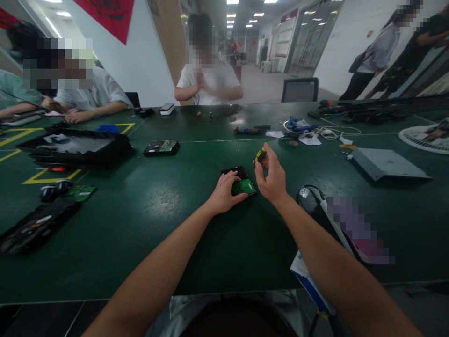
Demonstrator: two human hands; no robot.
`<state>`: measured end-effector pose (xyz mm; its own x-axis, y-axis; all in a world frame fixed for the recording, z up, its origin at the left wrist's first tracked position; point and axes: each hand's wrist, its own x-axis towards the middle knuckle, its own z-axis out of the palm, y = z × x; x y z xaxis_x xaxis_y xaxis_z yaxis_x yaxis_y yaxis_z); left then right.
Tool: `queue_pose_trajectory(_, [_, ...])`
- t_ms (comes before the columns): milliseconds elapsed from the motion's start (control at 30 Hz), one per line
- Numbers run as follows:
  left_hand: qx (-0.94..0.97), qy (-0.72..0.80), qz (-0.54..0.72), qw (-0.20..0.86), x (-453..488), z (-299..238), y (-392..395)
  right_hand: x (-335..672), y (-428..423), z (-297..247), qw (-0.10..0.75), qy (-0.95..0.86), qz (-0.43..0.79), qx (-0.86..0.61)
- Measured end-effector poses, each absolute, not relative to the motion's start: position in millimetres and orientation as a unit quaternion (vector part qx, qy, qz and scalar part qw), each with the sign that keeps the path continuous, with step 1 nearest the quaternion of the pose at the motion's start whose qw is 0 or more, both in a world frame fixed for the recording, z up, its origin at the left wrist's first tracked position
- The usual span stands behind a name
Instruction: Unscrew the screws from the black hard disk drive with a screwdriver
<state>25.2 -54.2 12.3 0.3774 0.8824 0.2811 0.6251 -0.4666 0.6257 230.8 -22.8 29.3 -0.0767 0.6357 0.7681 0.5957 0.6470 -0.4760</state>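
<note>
A: Grips?
B: I've got left hand (226,191) half-curled over the hard drive (244,187), flat on the table (168,234). Right hand (273,179) pinches a yellow-black tool (259,156), just right of drive.
A: Else?
B: Grey box (391,164), well right of drive.

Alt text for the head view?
The left hand rests on a black device with a green circuit board on a green table; the right hand holds a yellow-and-black tool. A person in white is across the table.
</note>
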Motion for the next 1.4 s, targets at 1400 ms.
queue_pose_trajectory(1400, [0.805,0.468,0.300,0.206,23.6,7.7,-52.0,227.7,-26.3,33.1,0.543,-0.728,-0.002,-0.418])
